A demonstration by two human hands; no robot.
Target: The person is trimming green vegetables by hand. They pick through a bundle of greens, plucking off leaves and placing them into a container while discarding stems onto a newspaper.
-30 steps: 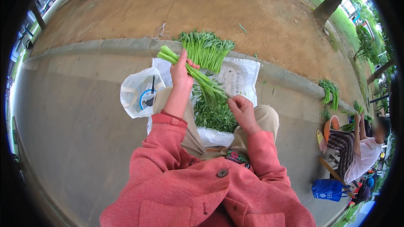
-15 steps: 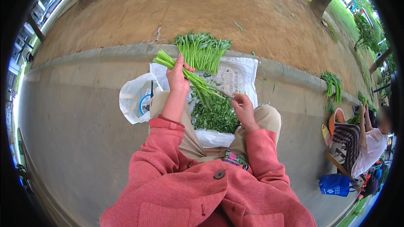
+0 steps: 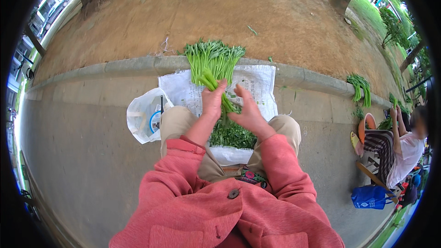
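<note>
My left hand (image 3: 212, 102) is closed around a bunch of long-stemmed leafy greens (image 3: 208, 78), held tilted between my knees with the stem ends pointing away from me. Just right of the bunch, my right hand (image 3: 250, 112) has its thumb and fingers apart, close to the lower stems. Beneath both hands a heap of loose green leaves (image 3: 233, 136) lies on a flattened white woven sack (image 3: 261, 82). At the sack's far edge, more long-stemmed greens (image 3: 213, 55) are laid side by side, their leaves reaching over the kerb.
A white bag (image 3: 136, 120) holding a blue-rimmed item stands by my left knee. The stone kerb (image 3: 303, 78) borders bare soil. Greens (image 3: 359, 88) hang over it at right, near a seated person (image 3: 404, 156), an orange basin (image 3: 367, 124) and a blue bag (image 3: 370, 197).
The bunch in my left hand has come down and turned steeper. My right hand has moved up and left beside it, with its fingers spreading from a pinch.
</note>
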